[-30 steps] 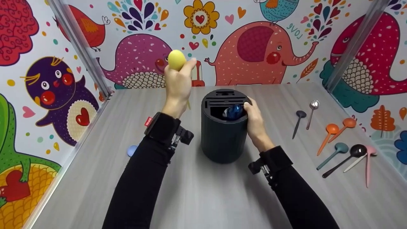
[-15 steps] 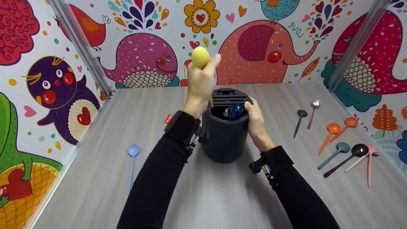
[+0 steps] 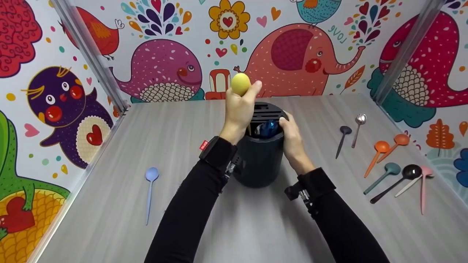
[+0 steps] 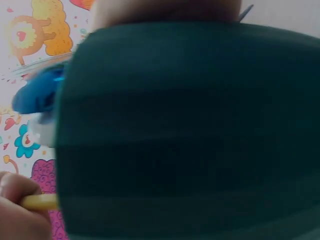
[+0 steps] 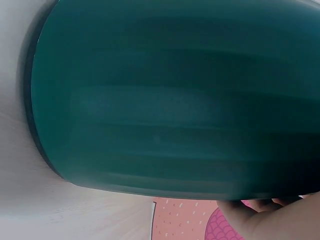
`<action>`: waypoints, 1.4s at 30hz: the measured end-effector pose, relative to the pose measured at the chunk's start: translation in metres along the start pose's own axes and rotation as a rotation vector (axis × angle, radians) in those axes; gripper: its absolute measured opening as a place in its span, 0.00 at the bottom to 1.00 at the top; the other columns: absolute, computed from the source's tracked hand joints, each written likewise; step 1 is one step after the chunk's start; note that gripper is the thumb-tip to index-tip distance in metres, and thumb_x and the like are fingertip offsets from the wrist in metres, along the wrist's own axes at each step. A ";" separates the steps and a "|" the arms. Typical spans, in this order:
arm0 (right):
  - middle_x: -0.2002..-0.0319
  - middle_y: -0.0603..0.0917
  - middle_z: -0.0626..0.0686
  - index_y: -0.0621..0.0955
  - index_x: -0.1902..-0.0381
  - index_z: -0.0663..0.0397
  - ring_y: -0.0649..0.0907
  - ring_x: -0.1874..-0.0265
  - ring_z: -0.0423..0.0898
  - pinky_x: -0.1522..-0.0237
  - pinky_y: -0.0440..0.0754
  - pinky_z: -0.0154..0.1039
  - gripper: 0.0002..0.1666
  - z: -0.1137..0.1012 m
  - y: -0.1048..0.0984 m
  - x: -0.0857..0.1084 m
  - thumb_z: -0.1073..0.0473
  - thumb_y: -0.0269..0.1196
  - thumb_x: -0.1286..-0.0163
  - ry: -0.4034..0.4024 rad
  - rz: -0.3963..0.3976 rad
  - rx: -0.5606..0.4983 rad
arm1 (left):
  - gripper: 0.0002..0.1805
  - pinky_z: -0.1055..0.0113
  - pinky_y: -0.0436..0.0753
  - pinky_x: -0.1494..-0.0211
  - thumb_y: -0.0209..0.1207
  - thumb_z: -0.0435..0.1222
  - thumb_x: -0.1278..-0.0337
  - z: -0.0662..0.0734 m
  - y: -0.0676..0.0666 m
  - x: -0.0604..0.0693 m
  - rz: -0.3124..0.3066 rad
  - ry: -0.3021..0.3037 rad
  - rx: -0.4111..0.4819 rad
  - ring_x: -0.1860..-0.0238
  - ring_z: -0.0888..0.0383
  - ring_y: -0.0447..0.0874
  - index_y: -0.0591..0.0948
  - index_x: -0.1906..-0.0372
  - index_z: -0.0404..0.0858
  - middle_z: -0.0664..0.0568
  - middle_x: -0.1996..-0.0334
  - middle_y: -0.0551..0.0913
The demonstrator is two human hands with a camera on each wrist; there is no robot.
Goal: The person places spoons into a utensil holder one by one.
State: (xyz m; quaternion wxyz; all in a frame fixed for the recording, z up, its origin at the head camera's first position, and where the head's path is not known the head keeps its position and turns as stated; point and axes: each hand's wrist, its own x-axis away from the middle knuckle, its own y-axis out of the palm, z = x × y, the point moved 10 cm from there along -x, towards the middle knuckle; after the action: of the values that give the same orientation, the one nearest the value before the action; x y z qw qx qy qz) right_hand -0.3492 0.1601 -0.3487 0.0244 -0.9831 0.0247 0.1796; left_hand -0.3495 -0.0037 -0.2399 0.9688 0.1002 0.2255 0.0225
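Observation:
My left hand (image 3: 237, 113) grips a yellow spoon (image 3: 240, 84) just below its rounded head, which points up. In the left wrist view the spoon's yellow handle (image 4: 41, 202) passes behind the rim of the dark green utensil holder (image 4: 190, 130), its lower end hidden. My right hand (image 3: 293, 142) holds the holder's right side, thumb at the rim and fingers partly hidden behind it. The holder (image 3: 261, 160) stands upright on the table, with slots in the back of its top and a wider opening in front. A shiny blue spoon head (image 3: 270, 128) shows in that opening, beside something whitish.
A light blue spoon (image 3: 151, 174) lies on the left of the table. Along the right lie several more spoons, among them a silver one (image 3: 361, 119), an orange one (image 3: 381, 147), a teal one (image 3: 392, 168), a black ladle (image 3: 411, 172) and a pink one (image 3: 425, 172). Patterned walls border the table.
My left hand has moved right to the holder and then down, bringing the yellow spoon's handle into the front opening. The right hand has stayed on the holder. The light blue spoon is now uncovered.

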 end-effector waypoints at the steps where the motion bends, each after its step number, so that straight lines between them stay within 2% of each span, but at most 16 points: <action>1: 0.32 0.71 0.60 0.68 0.28 0.64 0.68 0.34 0.50 0.30 0.59 0.44 0.30 0.000 0.000 0.000 0.56 0.43 0.22 0.000 -0.001 0.003 | 0.11 0.68 0.65 0.61 0.59 0.33 0.33 -0.002 -0.001 0.000 0.002 -0.002 -0.005 0.71 0.60 0.66 0.73 0.72 0.39 0.54 0.77 0.66; 7: 0.34 0.73 0.59 0.69 0.28 0.62 0.70 0.36 0.49 0.32 0.61 0.44 0.30 -0.002 0.003 0.001 0.55 0.43 0.22 -0.008 -0.008 0.003 | 0.11 0.67 0.66 0.63 0.61 0.31 0.36 -0.013 -0.004 0.002 -0.014 -0.008 -0.026 0.72 0.61 0.65 0.73 0.73 0.39 0.54 0.77 0.66; 11: 0.34 0.72 0.59 0.68 0.28 0.61 0.69 0.36 0.49 0.32 0.60 0.45 0.30 -0.001 0.004 0.002 0.54 0.43 0.22 0.001 -0.017 -0.001 | 0.13 0.69 0.68 0.72 0.61 0.31 0.36 -0.019 -0.008 0.003 -0.030 -0.037 -0.035 0.81 0.62 0.66 0.72 0.76 0.40 0.55 0.83 0.66; 14: 0.34 0.72 0.59 0.68 0.28 0.61 0.69 0.35 0.49 0.32 0.60 0.45 0.30 0.000 0.004 0.001 0.54 0.43 0.21 -0.002 -0.022 -0.003 | 0.14 0.69 0.72 0.77 0.62 0.31 0.36 -0.022 -0.010 0.002 -0.029 -0.045 -0.038 0.86 0.60 0.69 0.73 0.77 0.39 0.54 0.85 0.69; 17: 0.33 0.72 0.59 0.68 0.28 0.62 0.69 0.35 0.49 0.31 0.60 0.44 0.30 0.001 0.003 0.001 0.55 0.43 0.22 -0.005 -0.018 -0.010 | 0.10 0.68 0.76 0.72 0.64 0.31 0.37 -0.019 -0.010 0.000 -0.031 0.003 -0.074 0.79 0.60 0.75 0.78 0.74 0.37 0.53 0.81 0.76; 20: 0.33 0.72 0.59 0.68 0.28 0.63 0.69 0.34 0.49 0.31 0.59 0.44 0.30 0.002 0.002 0.001 0.55 0.43 0.22 -0.006 -0.012 -0.023 | 0.04 0.68 0.78 0.61 0.65 0.31 0.38 -0.015 -0.008 -0.002 -0.047 0.067 -0.112 0.69 0.58 0.80 0.83 0.65 0.33 0.50 0.71 0.83; 23: 0.33 0.72 0.60 0.68 0.28 0.63 0.69 0.34 0.49 0.31 0.59 0.44 0.30 0.003 0.002 0.001 0.56 0.43 0.22 -0.003 -0.008 -0.028 | 0.09 0.66 0.79 0.52 0.64 0.32 0.38 -0.012 -0.009 -0.002 -0.055 0.104 -0.141 0.59 0.56 0.83 0.83 0.55 0.31 0.47 0.61 0.85; 25: 0.33 0.72 0.60 0.67 0.28 0.63 0.69 0.34 0.49 0.30 0.59 0.44 0.30 0.003 0.002 0.001 0.56 0.43 0.22 -0.003 -0.008 -0.025 | 0.12 0.65 0.79 0.47 0.63 0.32 0.37 -0.012 -0.010 -0.002 -0.055 0.102 -0.141 0.55 0.54 0.83 0.82 0.52 0.31 0.45 0.59 0.85; 30: 0.32 0.71 0.60 0.67 0.27 0.63 0.68 0.33 0.50 0.30 0.58 0.45 0.31 0.002 0.002 0.001 0.55 0.43 0.22 -0.002 -0.012 -0.018 | 0.13 0.64 0.78 0.45 0.61 0.33 0.34 -0.013 -0.016 -0.002 -0.046 0.080 -0.145 0.51 0.53 0.82 0.81 0.49 0.31 0.45 0.55 0.85; 42: 0.33 0.72 0.60 0.67 0.27 0.63 0.68 0.34 0.50 0.30 0.58 0.45 0.31 0.002 0.002 0.000 0.55 0.43 0.22 -0.010 -0.015 -0.022 | 0.13 0.65 0.78 0.44 0.59 0.33 0.32 -0.012 -0.036 -0.004 -0.014 0.061 -0.181 0.50 0.53 0.82 0.81 0.48 0.32 0.43 0.54 0.85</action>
State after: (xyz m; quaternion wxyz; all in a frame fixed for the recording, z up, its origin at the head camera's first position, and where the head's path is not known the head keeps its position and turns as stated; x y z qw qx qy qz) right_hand -0.3503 0.1586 -0.3502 0.0152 -0.9826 0.0151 0.1847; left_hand -0.3584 -0.0371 -0.2563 0.9667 0.0102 0.2526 0.0391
